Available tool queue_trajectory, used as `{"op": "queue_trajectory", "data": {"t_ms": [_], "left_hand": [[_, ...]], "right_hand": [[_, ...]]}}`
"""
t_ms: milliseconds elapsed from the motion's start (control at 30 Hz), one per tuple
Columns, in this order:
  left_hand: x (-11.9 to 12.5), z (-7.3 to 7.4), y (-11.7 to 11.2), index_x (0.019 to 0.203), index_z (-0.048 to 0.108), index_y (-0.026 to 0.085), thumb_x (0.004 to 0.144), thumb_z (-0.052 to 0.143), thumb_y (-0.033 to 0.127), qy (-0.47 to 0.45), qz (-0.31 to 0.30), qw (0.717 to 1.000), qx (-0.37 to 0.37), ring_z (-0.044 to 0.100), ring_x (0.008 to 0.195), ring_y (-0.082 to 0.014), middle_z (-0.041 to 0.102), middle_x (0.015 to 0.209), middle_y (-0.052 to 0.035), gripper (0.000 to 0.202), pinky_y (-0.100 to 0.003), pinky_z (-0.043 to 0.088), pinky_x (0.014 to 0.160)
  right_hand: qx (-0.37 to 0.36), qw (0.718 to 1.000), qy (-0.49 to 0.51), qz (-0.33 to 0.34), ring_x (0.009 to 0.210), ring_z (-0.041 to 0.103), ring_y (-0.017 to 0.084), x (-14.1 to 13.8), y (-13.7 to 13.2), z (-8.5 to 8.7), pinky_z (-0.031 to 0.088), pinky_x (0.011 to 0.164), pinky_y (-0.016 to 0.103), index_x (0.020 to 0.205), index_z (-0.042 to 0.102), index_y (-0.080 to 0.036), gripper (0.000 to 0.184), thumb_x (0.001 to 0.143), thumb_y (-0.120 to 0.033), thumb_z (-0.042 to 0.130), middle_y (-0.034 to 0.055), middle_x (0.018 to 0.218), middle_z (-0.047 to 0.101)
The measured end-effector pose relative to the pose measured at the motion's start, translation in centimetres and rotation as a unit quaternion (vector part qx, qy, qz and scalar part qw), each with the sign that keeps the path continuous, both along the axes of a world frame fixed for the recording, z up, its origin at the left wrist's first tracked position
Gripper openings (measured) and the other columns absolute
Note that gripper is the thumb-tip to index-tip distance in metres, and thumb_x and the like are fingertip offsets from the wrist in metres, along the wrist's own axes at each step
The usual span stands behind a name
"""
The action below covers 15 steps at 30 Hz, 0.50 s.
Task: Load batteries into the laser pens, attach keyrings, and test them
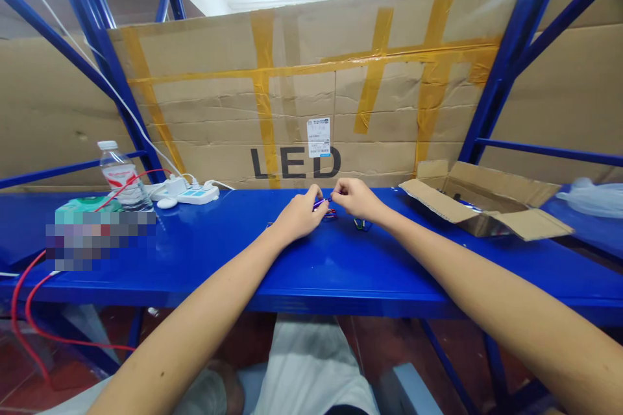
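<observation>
Both my arms reach forward over the blue shelf (pixel 341 272). My left hand (pixel 299 213) and my right hand (pixel 355 198) meet near the back of the shelf, fingers pinched together. Between them they hold a small bundle of thin coloured wires (pixel 327 206), purple and red showing. A small dark wire piece (pixel 361 225) lies on the shelf just under my right wrist. What exactly the fingers pinch is too small to make out.
A taped cardboard sheet (pixel 311 97) marked LED stands behind. An open cardboard box (pixel 487 204) sits at right, a plastic bag (pixel 594 198) beyond it. At left are a water bottle (pixel 119 175), a white power strip (pixel 187 193), red cable (pixel 29 311) and blue rack struts (pixel 496 78).
</observation>
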<state>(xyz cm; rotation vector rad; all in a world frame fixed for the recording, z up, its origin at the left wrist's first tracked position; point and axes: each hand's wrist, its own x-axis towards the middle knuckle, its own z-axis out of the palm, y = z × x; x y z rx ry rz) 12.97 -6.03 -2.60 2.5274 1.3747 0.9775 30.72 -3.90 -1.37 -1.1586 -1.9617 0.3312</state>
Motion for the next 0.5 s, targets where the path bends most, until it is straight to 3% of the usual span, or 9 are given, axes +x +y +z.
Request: {"op": "queue_trajectory", "data": {"t_ms": [233,500], "left_hand": [[0.15,0.34,-0.73,0.107,0.05,0.022,0.094,0.037,0.03,0.12,0.012,0.99,0.07,0.066,0.079,-0.0266,0.069,0.083,-0.0076,0.02,-0.033,0.042,0.067],[0.03,0.32,-0.39,0.102,0.054,0.022,0.093,0.04,0.027,0.137,0.002,0.985,0.103,0.066,0.083,-0.0248,0.07,0.091,-0.0081,0.017,-0.032,0.044,0.07]], "right_hand": [[0.053,0.996,-0.067,0.022,0.057,0.048,0.012,0.09,0.22,-0.38,0.031,0.054,0.024,0.067,0.051,-0.018,0.008,0.075,-0.019,0.052,-0.0012,0.06,0.056],[0.084,0.991,-0.098,0.032,0.057,0.048,0.012,0.37,0.27,-0.56,0.032,0.056,0.024,0.072,0.053,-0.017,0.009,0.08,-0.018,0.052,0.0,0.062,0.058]]}}
